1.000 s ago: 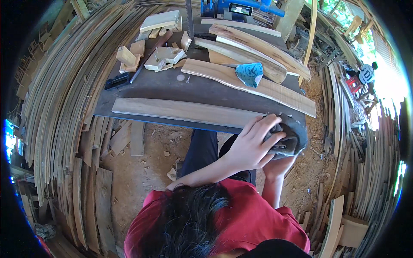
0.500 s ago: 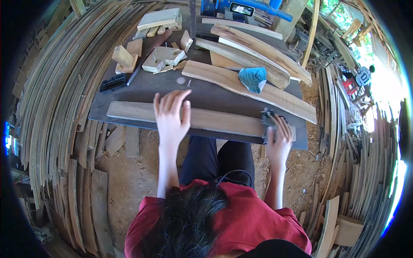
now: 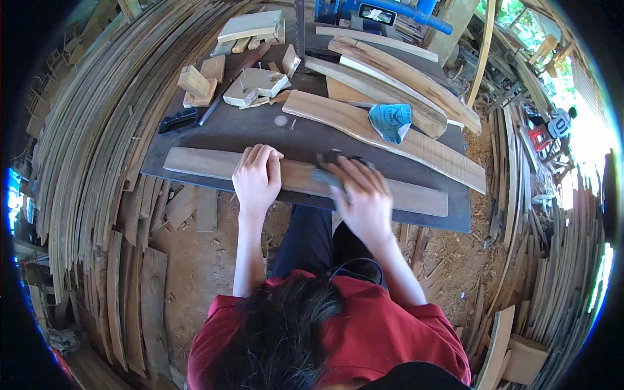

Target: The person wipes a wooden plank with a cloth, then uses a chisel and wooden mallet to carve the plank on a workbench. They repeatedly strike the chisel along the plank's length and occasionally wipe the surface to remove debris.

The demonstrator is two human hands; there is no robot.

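While the left hand (image 3: 257, 179) rests on the strip (image 3: 413, 197) left of centre, fingers bunched and curled (can't tell if clamped), the right hand (image 3: 365, 203) has its blurred fingers closed over a dark pad (image 3: 324, 175) on the strip, mid-frame. Strip runs along the near bench (image 3: 244, 130) edge. Looks mid-rub; finished vs remaining surface: can't tell. Blue sheet (image 3: 390, 123), upper right of centre, carries dark print plus emblem; strip shows no lettering.
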